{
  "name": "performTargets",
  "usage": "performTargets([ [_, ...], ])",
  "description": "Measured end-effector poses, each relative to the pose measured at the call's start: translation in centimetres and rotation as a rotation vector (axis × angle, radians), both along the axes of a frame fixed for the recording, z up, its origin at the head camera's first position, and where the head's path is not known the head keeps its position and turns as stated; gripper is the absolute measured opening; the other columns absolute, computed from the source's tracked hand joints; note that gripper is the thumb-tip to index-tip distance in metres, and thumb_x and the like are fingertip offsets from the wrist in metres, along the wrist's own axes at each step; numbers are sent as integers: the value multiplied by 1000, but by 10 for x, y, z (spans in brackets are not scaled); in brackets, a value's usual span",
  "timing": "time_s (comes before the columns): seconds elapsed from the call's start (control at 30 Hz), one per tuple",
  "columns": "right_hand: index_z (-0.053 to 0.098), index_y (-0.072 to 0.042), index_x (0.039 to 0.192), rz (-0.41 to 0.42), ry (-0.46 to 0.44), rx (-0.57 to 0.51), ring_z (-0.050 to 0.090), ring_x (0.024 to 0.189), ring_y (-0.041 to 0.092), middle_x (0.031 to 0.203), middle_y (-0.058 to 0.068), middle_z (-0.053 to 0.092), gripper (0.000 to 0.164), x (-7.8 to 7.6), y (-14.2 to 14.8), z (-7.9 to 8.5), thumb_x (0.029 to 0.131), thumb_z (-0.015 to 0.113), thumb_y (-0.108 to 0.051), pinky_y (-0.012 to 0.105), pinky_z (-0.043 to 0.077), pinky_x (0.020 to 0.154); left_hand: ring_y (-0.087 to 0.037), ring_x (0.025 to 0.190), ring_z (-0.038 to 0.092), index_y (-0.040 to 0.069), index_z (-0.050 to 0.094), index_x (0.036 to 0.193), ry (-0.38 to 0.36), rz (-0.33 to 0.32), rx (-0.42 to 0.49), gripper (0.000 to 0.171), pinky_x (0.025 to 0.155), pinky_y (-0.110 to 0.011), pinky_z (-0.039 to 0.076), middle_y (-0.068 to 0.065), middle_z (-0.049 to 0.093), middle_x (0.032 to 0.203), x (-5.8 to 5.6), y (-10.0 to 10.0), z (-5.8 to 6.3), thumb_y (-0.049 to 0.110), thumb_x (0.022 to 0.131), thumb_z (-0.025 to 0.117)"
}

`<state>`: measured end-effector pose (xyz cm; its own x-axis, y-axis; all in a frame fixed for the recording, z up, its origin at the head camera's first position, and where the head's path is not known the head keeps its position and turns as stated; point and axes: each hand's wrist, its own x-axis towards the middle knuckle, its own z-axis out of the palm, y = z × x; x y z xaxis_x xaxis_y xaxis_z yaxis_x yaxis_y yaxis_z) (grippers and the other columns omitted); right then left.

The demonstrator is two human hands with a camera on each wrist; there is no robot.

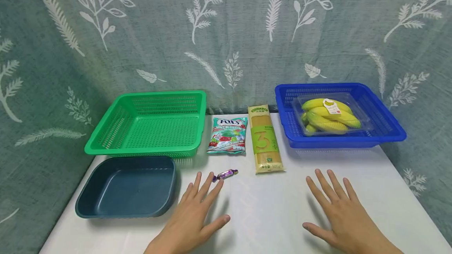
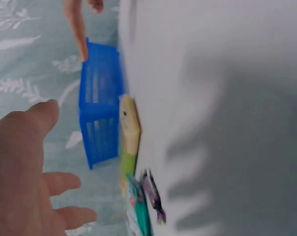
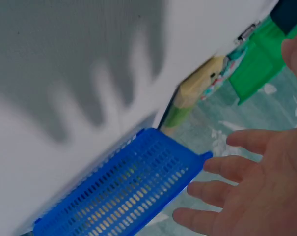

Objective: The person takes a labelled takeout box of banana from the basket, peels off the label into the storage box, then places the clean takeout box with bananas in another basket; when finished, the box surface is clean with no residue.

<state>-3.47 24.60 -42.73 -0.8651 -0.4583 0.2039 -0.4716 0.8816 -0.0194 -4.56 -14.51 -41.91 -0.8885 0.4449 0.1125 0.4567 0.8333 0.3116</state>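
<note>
Purple candy (image 1: 226,174) — near the splayed left hand (image 1: 193,214)

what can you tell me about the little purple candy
The purple candy is a small, narrow piece in a shiny, foil-like wrapper with pale markings, its ends pinched in. It looks unopened and lies at a slant on the white table, in front of the mint candy bag. The left hand hovers close by, but only the table appears to touch it.
</note>
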Motion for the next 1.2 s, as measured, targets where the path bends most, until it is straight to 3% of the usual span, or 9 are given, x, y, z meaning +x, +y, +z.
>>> performTargets([
  [0.2,30,-13,159,-48,-37,-139,22,146,44,159,21,30,97,-1,4,10,85,69,-62,53,-3,120,-31,151,11,28,32,158,-113,20,193,75,113,-62,25,0,23,164,-7,8,5,67,96,48],
  [0.3,29,-12,159,-78,-76,-188,22,146,44,159,22,29,95,-2,8,14,87,69,-59,54,1,120,-26,151,13,35,29,158,-180,15,291,71,114,-59,25,4,25,163,-12,12,6,63,97,51],
  [0.4,28,-11,159,-105,-122,-243,21,146,46,159,22,28,93,-4,12,17,89,69,-56,57,5,119,-21,149,19,35,32,157,-217,6,376,68,116,-52,26,9,30,160,-18,16,6,60,97,54],
  [0.53,27,-10,159,-130,-155,-317,21,145,47,159,25,28,91,-6,18,21,91,70,-50,61,9,117,-17,147,26,30,36,155,-225,-18,462,66,116,-47,28,14,36,156,-30,24,5,56,98,56],
  [0.8,18,-17,162,-189,-245,-451,23,145,45,162,17,23,89,-14,29,31,94,68,-46,69,24,107,-18,135,47,26,43,153,-262,-36,645,59,106,-45,44,6,45,152,-52,42,10,40,99,63],
  [0.93,17,-19,162,-222,-260,-479,26,143,47,162,16,24,88,-15,35,32,95,68,-45,71,27,104,-18,135,47,22,45,152,-287,-56,687,58,104,-44,45,3,46,152,-60,51,14,37,99,64],
  [1.03,17,-21,162,-229,-255,-498,29,141,50,162,17,25,86,-15,41,34,95,67,-42,72,29,102,-19,136,46,18,46,151,-272,-78,704,56,102,-44,48,2,48,150,-66,59,15,33,99,64],
  [1.2,23,-21,161,-251,-212,-521,35,134,55,157,23,33,82,-17,47,42,95,69,-40,73,32,97,-19,130,53,19,50,148,-237,-60,728,53,96,-43,52,2,54,144,-76,73,18,29,98,66],
])
